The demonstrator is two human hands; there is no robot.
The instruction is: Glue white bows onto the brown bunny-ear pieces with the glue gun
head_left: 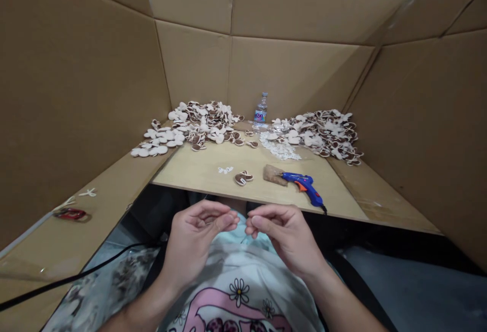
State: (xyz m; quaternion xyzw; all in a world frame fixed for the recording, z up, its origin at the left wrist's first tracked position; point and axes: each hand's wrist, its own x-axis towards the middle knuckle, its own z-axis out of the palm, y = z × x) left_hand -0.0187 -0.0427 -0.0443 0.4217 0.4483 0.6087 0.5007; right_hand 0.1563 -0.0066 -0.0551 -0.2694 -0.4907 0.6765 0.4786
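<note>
Left hand (192, 243) and right hand (283, 235) are curling half-closed above the lap, thumbs pressing on fingertips, tips just apart, any hold too fine to tell, a steady pinch suiting this, felt pieces (242, 178) and blue glue gun (302, 187) lying just ahead on the table (190, 170)

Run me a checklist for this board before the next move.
Left hand and right hand off the wooden board: ok, both raised clear of it, fingertips close together.
Anything pinched between the fingertips: cannot tell, nothing shows clearly.
Glue gun lying steady: ok, on its side, nozzle toward the brown pad.
Glue gun heated: cannot tell.
Two brown-and-cream pieces set apart: ok, clear of the left heap of cutouts.
Water bottle upright: ok, standing behind the glue gun.
</note>
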